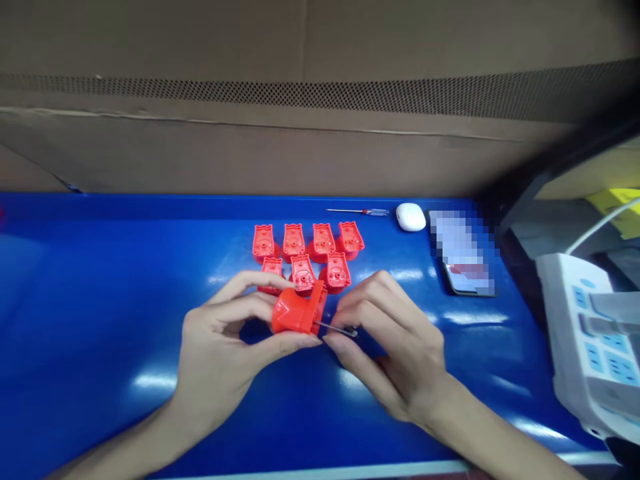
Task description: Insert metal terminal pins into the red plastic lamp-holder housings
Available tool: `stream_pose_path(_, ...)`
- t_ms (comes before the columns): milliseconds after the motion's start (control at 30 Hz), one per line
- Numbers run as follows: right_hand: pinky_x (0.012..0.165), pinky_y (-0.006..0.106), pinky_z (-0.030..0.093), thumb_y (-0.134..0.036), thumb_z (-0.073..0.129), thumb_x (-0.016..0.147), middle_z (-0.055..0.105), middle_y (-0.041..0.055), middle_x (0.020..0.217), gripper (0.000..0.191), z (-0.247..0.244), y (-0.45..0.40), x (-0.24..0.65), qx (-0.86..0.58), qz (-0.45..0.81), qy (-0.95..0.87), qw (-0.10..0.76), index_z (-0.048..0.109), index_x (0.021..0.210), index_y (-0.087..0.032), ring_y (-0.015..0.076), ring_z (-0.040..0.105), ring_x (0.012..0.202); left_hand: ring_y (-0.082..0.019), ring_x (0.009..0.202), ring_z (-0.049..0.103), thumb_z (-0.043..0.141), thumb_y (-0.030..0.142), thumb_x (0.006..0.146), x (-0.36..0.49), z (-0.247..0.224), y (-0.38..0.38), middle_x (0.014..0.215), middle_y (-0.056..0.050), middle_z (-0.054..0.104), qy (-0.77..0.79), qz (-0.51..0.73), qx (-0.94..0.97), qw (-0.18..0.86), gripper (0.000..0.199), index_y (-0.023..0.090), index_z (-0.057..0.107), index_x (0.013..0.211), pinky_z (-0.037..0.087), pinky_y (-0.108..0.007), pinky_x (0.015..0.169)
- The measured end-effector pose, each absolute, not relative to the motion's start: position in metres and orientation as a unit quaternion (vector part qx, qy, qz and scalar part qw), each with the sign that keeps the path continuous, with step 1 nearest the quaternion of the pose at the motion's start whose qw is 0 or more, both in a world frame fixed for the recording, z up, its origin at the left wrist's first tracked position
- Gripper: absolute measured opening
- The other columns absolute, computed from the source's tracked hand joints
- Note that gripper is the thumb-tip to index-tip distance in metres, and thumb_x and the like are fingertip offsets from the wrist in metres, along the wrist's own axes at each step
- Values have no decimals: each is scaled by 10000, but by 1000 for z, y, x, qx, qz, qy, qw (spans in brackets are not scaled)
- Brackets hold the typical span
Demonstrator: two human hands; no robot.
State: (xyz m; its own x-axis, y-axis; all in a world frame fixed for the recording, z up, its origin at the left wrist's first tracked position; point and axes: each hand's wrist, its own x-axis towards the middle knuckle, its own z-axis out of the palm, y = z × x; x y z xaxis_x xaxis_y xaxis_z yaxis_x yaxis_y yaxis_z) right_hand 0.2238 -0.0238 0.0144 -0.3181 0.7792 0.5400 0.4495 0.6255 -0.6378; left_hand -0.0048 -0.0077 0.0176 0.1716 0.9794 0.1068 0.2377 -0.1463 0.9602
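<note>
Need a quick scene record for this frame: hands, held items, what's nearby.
left hand: holds red plastic part
right hand: pinches thin metal pin, which enters that part
nearby: seven red parts in two rows
rest: small screwdriver, white earbud case, phone, blue table

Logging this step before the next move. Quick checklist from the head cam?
1. Left hand grips orange-red plastic part: ok.
2. Right hand pinches thin metal pin: ok.
3. Pin's inner end seated in the part: cannot tell, hidden.
4. Red plastic parts lined up beyond the hands: ok.
5. Small screwdriver lying on blue bench, beyond those parts: ok.
</note>
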Motion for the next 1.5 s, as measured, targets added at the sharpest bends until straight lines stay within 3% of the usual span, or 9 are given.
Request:
stream_pose_path(200,750,376,500,-70,693,1018,744,69,935,154,14,-24,224,-392,184,-791,432,680,1133,-172,212,603,841,-263,1130,748,1003,311,781,-3,18,-8,1059,-49,810,505,432,614,425,147,288,858,782,604,-365,925)
stream_pose_path(700,728,360,462,-98,716,1051,690,44,824,119,12,-24,225,-399,173,-792,429,673,971,-175,197,546,799,-260,1139,737,1004,294,786,-4,17,-10,1034,-35,809,493,430,615,441,140,305,866,807,602,-362,921)
stream_pose_path(1033,729,384,473,-102,715,1022,705,55,860,85,15,-24,225,-398,178,-791,429,692,1075,-165,206,558,804,-239,1114,757,999,305,786,-3,19,-7,1098,-40,801,506,424,608,442,149,278,853,792,602,-317,888)
stream_pose_path(1133,714,374,506,-151,792,951,699,68,977,315,15,-26,223,-407,191,-768,456,662,1237,-169,219,592,861,-215,1042,774,1006,296,769,-2,19,-7,1112,-40,796,509,429,596,449,174,253,837,762,615,-290,855)
stream_pose_path(1233,764,380,584,-271,902,869,657,141,1308,699,12,-28,223,-421,234,-752,451,551,1466,-183,295,624,1159,-186,968,789,1018,265,741,0,20,-7,1126,-38,793,505,440,557,490,231,210,794,740,645,-269,844)
stream_pose_path(1300,846,406,618,-336,924,869,605,159,1442,821,10,-29,223,-423,263,-756,425,490,1552,-200,324,589,1296,-171,934,799,1017,230,738,3,21,-8,1112,-35,798,496,448,516,536,269,185,753,754,669,-262,848)
stream_pose_path(1500,1011,416,608,-286,859,968,671,113,1352,610,11,-29,222,-418,251,-762,427,551,1492,-230,272,658,1220,-161,825,824,1021,141,704,10,21,-9,1088,-19,794,445,440,406,666,518,205,643,1052,689,-241,728)
